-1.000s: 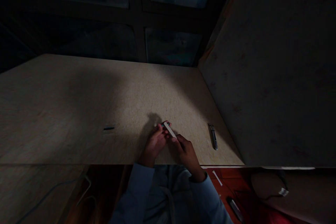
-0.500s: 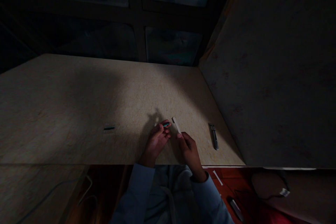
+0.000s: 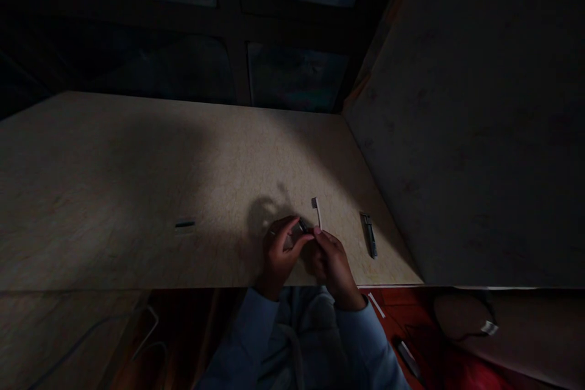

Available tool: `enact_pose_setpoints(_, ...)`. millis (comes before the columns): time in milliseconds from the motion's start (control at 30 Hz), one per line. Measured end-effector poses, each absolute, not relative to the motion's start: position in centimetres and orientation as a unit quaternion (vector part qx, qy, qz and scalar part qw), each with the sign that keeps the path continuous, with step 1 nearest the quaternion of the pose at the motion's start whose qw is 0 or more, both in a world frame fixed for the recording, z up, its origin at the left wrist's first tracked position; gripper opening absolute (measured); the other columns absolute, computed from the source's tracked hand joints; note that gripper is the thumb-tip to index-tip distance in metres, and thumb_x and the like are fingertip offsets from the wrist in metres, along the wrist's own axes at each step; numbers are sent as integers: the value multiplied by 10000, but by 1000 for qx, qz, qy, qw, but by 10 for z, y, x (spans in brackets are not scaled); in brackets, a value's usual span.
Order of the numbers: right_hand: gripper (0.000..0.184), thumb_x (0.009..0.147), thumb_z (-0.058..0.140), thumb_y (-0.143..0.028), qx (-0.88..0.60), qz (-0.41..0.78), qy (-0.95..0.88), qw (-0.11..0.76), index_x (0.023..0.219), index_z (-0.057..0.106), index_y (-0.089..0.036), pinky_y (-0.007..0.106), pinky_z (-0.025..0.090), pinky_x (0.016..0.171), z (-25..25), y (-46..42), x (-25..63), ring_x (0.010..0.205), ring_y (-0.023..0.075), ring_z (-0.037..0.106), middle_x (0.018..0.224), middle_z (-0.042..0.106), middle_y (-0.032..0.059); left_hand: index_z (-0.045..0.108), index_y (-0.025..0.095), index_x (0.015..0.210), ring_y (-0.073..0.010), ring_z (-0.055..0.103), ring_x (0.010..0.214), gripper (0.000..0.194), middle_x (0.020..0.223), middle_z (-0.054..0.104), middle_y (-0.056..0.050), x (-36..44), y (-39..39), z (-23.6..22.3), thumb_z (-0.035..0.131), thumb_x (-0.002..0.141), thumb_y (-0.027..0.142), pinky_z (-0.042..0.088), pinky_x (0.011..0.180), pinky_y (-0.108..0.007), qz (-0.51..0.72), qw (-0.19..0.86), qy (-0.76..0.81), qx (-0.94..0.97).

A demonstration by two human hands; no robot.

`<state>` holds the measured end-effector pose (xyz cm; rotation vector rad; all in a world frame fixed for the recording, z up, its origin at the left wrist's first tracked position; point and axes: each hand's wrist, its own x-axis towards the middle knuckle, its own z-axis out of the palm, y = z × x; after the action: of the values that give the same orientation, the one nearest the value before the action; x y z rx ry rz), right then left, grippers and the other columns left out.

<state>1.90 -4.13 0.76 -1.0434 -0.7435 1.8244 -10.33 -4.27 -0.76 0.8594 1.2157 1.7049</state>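
My right hand [image 3: 333,256] is closed around the handle of a white toothbrush [image 3: 319,213], whose bristled head points up and away from me. Between the thumb and fingertips of my left hand [image 3: 281,253] is a small dark piece [image 3: 303,226], close beside the toothbrush handle. Its exact kind is too dim to make out. To the right on the table lies a dark grey tool with a short crosswise head [image 3: 370,236]. Further left rests a small dark strip [image 3: 185,223] on a clear plastic piece.
The pale table [image 3: 256,152] ends at a wall [image 3: 479,134] on the right and a dark window [image 3: 297,76] behind. A cable [image 3: 91,335] hangs at lower left. A white strip [image 3: 377,305] lies below the table's front edge.
My left hand has turned over and moved right, bringing the small dark piece beside the toothbrush handle. The toothbrush now stands more upright and slightly further right in view.
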Motion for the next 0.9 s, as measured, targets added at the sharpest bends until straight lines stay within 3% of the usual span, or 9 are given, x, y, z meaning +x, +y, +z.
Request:
enact_pose_setpoints(233, 352, 788, 727, -486, -379, 769, -270, 438, 763, 559, -177, 169, 165, 296, 8, -39, 22, 300, 39, 205, 389, 317, -118, 775, 208, 862, -238, 592, 993, 427, 999, 704, -103, -103, -45, -3, 815, 530, -57, 429, 973, -307, 656, 504, 457, 328)
enact_pose_setpoints(433, 397, 716, 772, -499, -395, 763, -259, 441, 830, 646, -140, 166, 147, 280, 9, -34, 28, 295, 27, 193, 401, 312, -126, 760, 211, 978, -196, 593, 896, 549, 992, 694, -78, -102, -45, -8, 849, 491, -27, 457, 839, -262, 676, 475, 452, 338)
enact_pose_setpoints(500, 404, 710, 778, -501, -401, 754, -276, 441, 825, 650, -135, 165, 144, 284, 14, -33, 30, 291, 25, 203, 405, 333, -121, 728, 208, 1070, -167, 608, 830, 575, 1038, 693, -78, -102, -43, -9, 884, 530, 83, 468, 783, -249, 679, 485, 439, 332)
enact_pose_setpoints(567, 398, 717, 775, -506, -399, 749, -298, 437, 775, 634, -138, 167, 137, 293, 18, -33, 31, 291, 23, 209, 404, 348, -112, 707, 173, 1083, -166, 631, 748, 488, 991, 702, -96, -102, -39, -10, 864, 638, 301, 491, 687, -259, 652, 553, 408, 321)
enact_pose_setpoints(667, 406, 755, 742, -525, -404, 736, -339, 424, 733, 622, -138, 171, 131, 313, 22, -34, 32, 302, 25, 215, 405, 373, -94, 697, 104, 888, -179, 634, 613, 524, 767, 680, -100, -105, -32, -14, 732, 715, 597, 496, 548, -275, 560, 687, 350, 302)
enact_pose_setpoints(733, 405, 789, 711, -530, -415, 721, -370, 414, 739, 636, -136, 178, 123, 325, 23, -35, 33, 308, 29, 210, 403, 388, -84, 669, 103, 808, -179, 630, 570, 585, 685, 652, -86, -109, -29, -16, 682, 712, 680, 504, 521, -282, 502, 757, 310, 282)
enact_pose_setpoints(800, 388, 808, 697, -517, -411, 709, -401, 410, 718, 638, -145, 186, 191, 343, 24, -35, 34, 325, 41, 263, 439, 466, -54, 657, 113, 817, -170, 628, 566, 594, 687, 650, -79, -114, -28, -16, 650, 731, 701, 510, 514, -275, 452, 807, 276, 261)
enact_pose_setpoints(900, 329, 831, 690, -459, -386, 688, -459, 408, 692, 649, -164, 236, 416, 496, 26, -34, 36, 453, 101, 484, 585, 611, 7, 643, 127, 817, -138, 600, 553, 562, 711, 644, -65, -121, -29, -14, 629, 766, 687, 492, 492, -241, 396, 849, 251, 245)
